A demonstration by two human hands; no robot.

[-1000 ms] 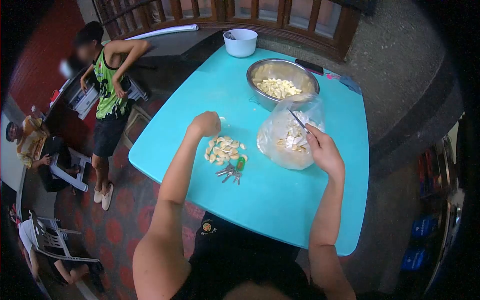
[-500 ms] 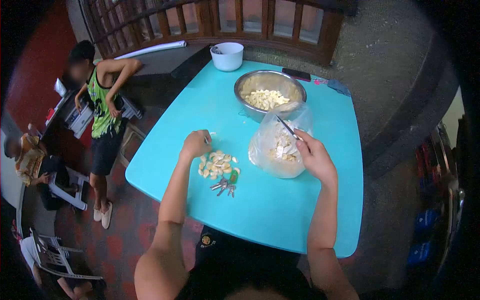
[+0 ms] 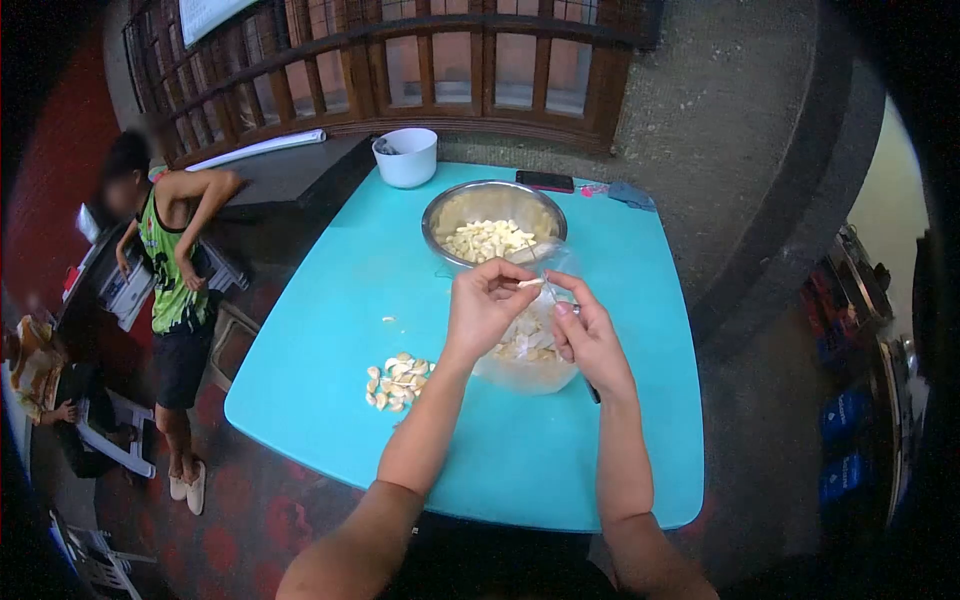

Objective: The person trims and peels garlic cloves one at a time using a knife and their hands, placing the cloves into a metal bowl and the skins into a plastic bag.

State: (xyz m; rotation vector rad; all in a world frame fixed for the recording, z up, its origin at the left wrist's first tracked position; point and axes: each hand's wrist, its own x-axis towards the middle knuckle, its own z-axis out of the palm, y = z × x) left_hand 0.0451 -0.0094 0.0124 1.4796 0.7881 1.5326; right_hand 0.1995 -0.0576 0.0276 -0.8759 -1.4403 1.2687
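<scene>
Above the plastic bag, my left hand [image 3: 484,312] pinches a pale garlic clove [image 3: 530,283] between thumb and fingertips. Close beside it, my right hand [image 3: 597,345] is closed around a small knife [image 3: 594,393]; its dark handle end sticks out below the palm and its blade is near the clove. Under both hands sits the clear bag [image 3: 530,375], holding papery skins and partly covered by my fingers. Unpeeled garlic cloves [image 3: 398,382] lie in a loose pile left of my left forearm. Behind the bag, a steel bowl [image 3: 494,222] contains many peeled, whitish cloves.
The turquoise table [image 3: 320,330] also carries a white tub [image 3: 407,158], a dark phone [image 3: 545,181] and a bluish cloth [image 3: 631,196] along its far side. A person in a green top [image 3: 180,260] stands at left; another person [image 3: 45,375] sits farther left.
My left hand has gone from the pile to above the bag, bringing a clove to the knife. My right hand has turned the knife inward. The view has shifted, and my left arm now hides the keys.
</scene>
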